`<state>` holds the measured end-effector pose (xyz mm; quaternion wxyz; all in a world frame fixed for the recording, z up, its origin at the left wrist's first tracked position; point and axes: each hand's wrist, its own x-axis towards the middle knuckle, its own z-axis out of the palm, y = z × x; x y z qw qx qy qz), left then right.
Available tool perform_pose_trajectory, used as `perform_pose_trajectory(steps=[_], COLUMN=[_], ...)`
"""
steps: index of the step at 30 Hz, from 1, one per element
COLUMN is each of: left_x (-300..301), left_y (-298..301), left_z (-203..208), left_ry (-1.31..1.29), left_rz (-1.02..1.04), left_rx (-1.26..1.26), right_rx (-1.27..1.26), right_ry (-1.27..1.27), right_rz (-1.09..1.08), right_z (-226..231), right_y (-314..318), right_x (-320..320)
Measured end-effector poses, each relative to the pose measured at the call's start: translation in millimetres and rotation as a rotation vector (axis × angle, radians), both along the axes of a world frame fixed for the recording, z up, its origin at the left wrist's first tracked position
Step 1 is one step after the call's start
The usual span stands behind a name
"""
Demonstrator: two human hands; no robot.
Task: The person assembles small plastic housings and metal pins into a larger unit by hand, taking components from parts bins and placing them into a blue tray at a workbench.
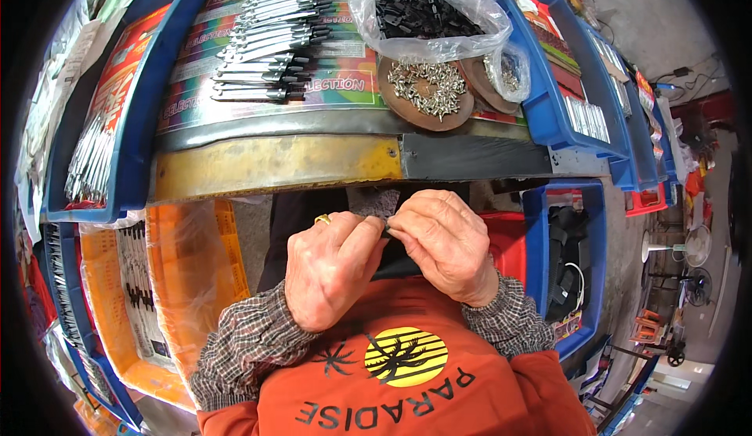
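My left hand (333, 267), with a ring on one finger, is closed, its fingertips pinched together. Meeting it, my right hand (442, 244) is closed in a pinch too. A tiny dark piece shows between the fingertips, too small and too covered to name. Both hands are in front of my body, just below the table's front edge (282, 171). On the table beyond them lies a row of slim silver pieces with black ends (274, 25). A round brown dish (395, 105) there carries many small shiny metal parts (427, 90).
A clear plastic bag (364, 13) of black parts (423, 13) sits behind the dish, beside a smaller bag (509, 72). Blue trays (137, 134) (540, 115) flank the tabletop. Lower down are an orange crate (160, 279) at left and a blue bin (599, 256) at right.
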<state>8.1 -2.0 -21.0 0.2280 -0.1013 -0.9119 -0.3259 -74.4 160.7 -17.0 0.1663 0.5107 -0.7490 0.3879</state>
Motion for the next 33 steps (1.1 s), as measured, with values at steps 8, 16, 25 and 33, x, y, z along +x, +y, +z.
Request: perform_pose_trajectory(steps=[8, 16, 25, 33], left_x=[0.5, -0.7, -7.7, -11.6], left_y=[0.2, -0.2, 0.6, 1.6], left_z=[0.4, -4.4, -2.1, -2.0], left_ry=[-0.060, 0.022, 0.060, 0.083], left_rz=[-0.025, -0.014, 0.017, 0.008], left_rx=[0.019, -0.002, -0.014, -0.008], right_rx=[-0.003, 0.106, 0.057, 0.067], right_ry=[-0.024, 0.224, 0.186, 0.222], right_rz=[-0.014, -0.014, 0.019, 0.002], right_z=[-5.5, -9.7, -9.0, -10.4], right_y=[2.7, 8.2, 5.6, 8.9], right_x=[0.1, 4.9, -5.8, -7.8])
